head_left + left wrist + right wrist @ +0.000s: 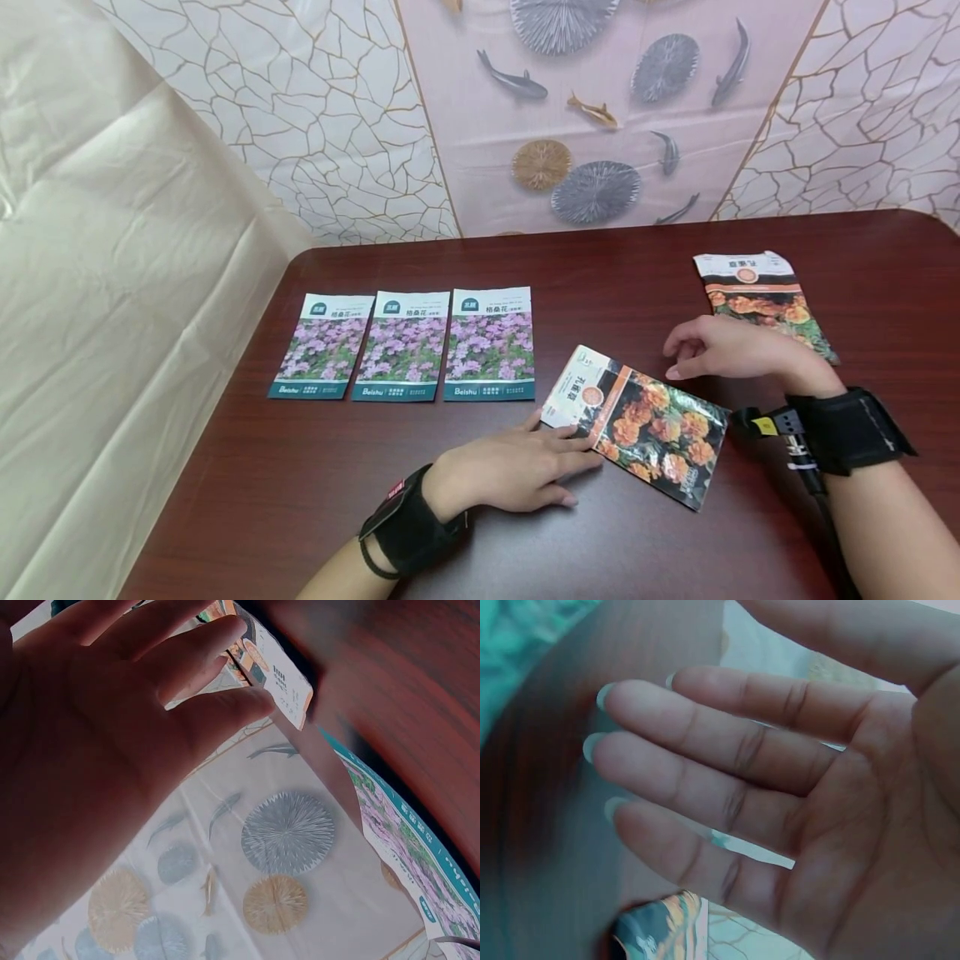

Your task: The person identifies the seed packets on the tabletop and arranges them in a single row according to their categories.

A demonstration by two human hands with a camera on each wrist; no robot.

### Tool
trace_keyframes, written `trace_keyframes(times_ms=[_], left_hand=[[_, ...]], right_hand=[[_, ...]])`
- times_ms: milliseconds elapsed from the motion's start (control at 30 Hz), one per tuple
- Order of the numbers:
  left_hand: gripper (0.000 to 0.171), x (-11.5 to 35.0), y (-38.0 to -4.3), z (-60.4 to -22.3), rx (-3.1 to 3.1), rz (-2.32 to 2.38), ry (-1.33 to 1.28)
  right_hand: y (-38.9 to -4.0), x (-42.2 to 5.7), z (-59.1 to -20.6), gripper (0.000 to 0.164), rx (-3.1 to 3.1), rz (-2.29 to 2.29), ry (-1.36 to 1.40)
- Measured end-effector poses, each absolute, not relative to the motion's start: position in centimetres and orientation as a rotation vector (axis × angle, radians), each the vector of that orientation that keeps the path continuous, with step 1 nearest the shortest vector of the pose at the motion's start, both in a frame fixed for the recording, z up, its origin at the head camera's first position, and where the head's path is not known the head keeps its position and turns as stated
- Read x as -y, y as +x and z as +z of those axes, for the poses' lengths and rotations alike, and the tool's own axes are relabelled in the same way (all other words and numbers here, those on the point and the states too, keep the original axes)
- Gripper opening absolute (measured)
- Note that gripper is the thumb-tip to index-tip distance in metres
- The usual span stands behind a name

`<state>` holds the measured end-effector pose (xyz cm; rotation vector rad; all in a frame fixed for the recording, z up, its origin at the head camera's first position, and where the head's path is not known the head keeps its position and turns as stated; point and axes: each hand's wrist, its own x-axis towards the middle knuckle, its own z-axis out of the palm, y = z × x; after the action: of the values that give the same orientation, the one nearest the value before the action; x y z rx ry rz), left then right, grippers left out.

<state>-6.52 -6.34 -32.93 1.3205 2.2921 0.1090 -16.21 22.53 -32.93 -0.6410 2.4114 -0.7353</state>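
Across the brown table (300, 508), three purple-flower packets (402, 346) lie in a neat row on the left; that part looks done. What seems left is on the right: an orange-flower packet (648, 425) lies slanted on the near side, and a second orange packet (750, 290) lies farther off, unaligned with it. The left hand (517, 467) touches the slanted packet's left end with straight, spread fingers, grasping nothing; the right hand (727, 346), fingers loosely bent, is empty.
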Motion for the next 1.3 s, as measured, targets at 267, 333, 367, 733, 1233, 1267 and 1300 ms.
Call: trace_keyframes(times_ms=[267, 333, 367, 733, 1233, 1267, 1300], left_hand=[[0.053, 6.3, -6.4, -33.1, -2.280, 0.059, 1.313], [0.052, 6.3, -6.4, -33.1, -2.278, 0.054, 1.311], [0.052, 6.3, -6.4, -33.1, -2.277, 0.052, 1.308], [0.052, 6.2, -6.3, -33.2, -2.274, 0.046, 1.295], [0.051, 6.2, -6.3, -32.9, -2.400, 0.125, 1.401], [0.050, 6.2, -6.3, -32.8, -2.432, 0.135, 1.415], [0.049, 6.3, -6.4, -32.8, -2.467, 0.144, 1.434]], right_hand=[[-15.9, -21.5, -33.6, 0.021, -2.308, -0.780, -0.664], [-16.0, -21.2, -33.7, 0.015, -2.296, -0.775, -0.667], [-16.0, -21.2, -33.8, 0.011, -2.287, -0.774, -0.674], [-15.9, -21.0, -34.1, 0.018, -2.275, -0.751, -0.743], [-15.8, -22.1, -33.2, 0.012, -2.273, -0.949, -0.800], [-15.9, -22.1, -33.0, 0.010, -2.281, -0.969, -0.785], [-15.9, -22.2, -32.9, 0.009, -2.286, -0.990, -0.772]])
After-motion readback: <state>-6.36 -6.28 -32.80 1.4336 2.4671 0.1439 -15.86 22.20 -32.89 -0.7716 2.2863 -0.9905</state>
